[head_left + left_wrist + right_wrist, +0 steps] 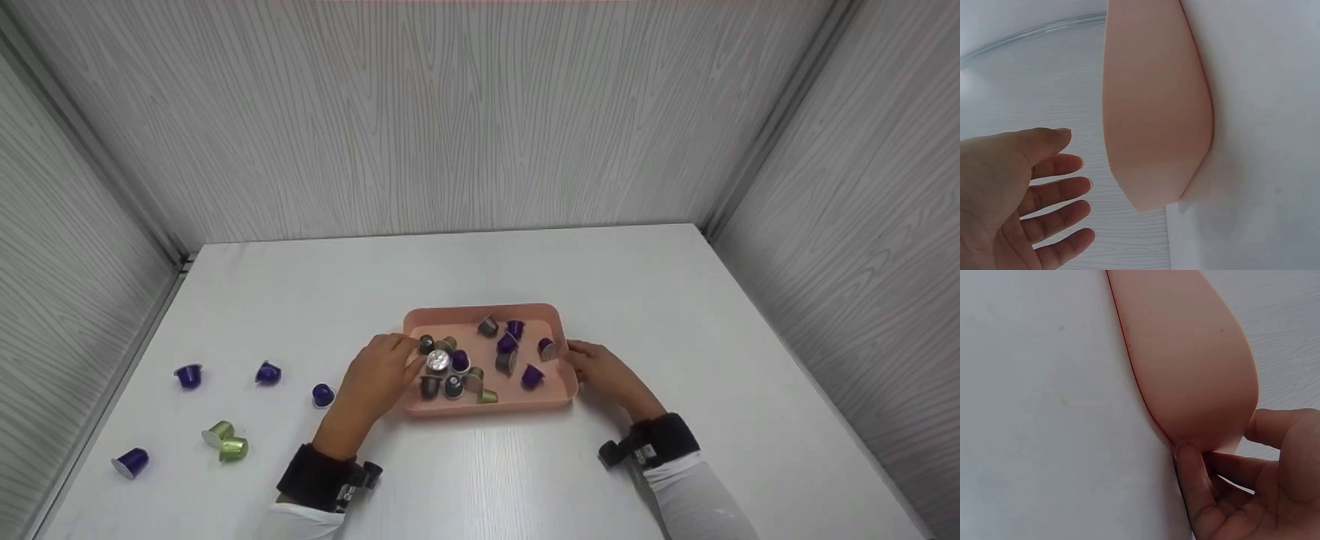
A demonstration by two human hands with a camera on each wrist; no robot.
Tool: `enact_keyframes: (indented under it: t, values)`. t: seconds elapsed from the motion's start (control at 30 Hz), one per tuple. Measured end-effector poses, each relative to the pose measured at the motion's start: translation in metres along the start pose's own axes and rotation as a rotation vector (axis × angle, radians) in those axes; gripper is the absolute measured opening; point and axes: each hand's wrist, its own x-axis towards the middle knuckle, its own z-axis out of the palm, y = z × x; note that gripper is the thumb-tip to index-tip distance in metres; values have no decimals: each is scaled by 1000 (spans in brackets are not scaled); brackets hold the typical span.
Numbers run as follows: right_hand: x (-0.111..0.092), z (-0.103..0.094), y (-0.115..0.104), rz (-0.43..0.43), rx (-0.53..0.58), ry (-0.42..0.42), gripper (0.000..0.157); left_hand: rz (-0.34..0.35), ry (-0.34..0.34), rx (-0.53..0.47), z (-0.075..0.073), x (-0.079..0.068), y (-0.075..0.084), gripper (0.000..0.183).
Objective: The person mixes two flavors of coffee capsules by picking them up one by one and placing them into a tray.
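A pink tray (pixel 517 403) on the white table holds several coffee capsules: purple, grey, dull green and a silver-lidded one (pixel 438 361). My left hand (pixel 381 373) is over the tray's left end, nearest the silver-lidded capsule. In the left wrist view that hand (pixel 1033 199) has its fingers loosely spread, nothing between them, apart from the tray's outer wall (pixel 1157 101). My right hand (pixel 604 371) holds the tray's right end. Up close, the thumb of this right hand (pixel 1252 478) lies at the rim and its fingertips at the wall's lower edge.
Purple capsules (pixel 190 376) (pixel 268 373) (pixel 323 395) (pixel 131 463) lie scattered on the table at left. Two green capsules (pixel 233 448) touch each other among them. Wood-grain panels (pixel 450 120) stand behind and at both sides.
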Motion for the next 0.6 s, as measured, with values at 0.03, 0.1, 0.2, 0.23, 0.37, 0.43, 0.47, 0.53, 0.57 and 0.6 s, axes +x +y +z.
enact_keyframes:
  t: [0.03,0.1,0.2,0.23,0.37,0.43,0.47,0.53,0.57,0.6]
  values:
    - [0,0,0,-1,-3,1,50,4,-3,3,-1,-2,-2,32]
    - [0,0,0,-6,-4,4,49,14,-7,26,-2,-5,-6,34]
    - [1,1,1,-19,-2,5,49,31,-13,82,-2,-11,-12,39]
    - [-1,1,-3,-19,-4,1,48,32,-19,105,-2,-12,-14,42]
    - [-2,2,-2,-15,-21,7,50,-9,-77,153,-3,-19,-20,53]
    - [-1,1,-2,-17,-27,6,49,-40,-107,162,-4,-22,-21,57]
    - [1,1,3,-21,-27,10,49,-55,-119,165,-5,-23,-22,58]
    - [1,1,3,-27,-35,10,47,-73,-133,173,-5,-26,-25,60]
    - [1,1,3,-28,-41,12,46,-87,-144,174,-5,-27,-26,61]
    - [2,1,3,-28,-46,12,46,-101,-156,172,-6,-29,-27,62]
